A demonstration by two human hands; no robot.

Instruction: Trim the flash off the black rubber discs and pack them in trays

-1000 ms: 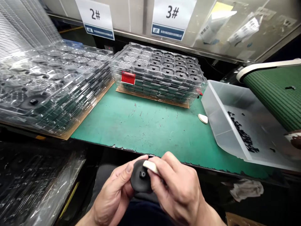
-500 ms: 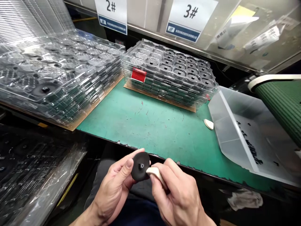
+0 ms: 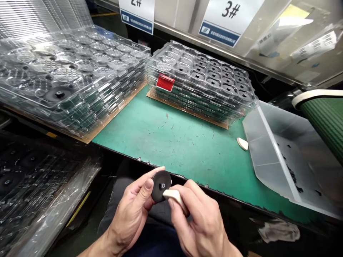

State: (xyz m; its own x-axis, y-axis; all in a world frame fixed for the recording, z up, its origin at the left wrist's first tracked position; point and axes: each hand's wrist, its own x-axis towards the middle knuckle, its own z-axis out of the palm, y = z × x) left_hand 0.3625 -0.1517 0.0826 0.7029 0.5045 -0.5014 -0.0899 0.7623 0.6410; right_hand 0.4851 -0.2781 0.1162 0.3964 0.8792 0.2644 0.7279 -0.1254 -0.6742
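Left hand (image 3: 130, 217) closed round black disc (image 3: 160, 182): thumb on rim, fingers behind. Disc held upright, face toward camera, just below near edge of green mat (image 3: 182, 142), above lap. Right hand (image 3: 199, 225) pinched tight on white wedge (image 3: 173, 195); wedge tip touches disc's lower right face, beside centre hub. Disc sits between both hands. Second white wedge (image 3: 242, 143) lies on mat, just beside clear bin (image 3: 268, 150). Tray stacks (image 3: 203, 82) at mat's far side, well apart from hands.
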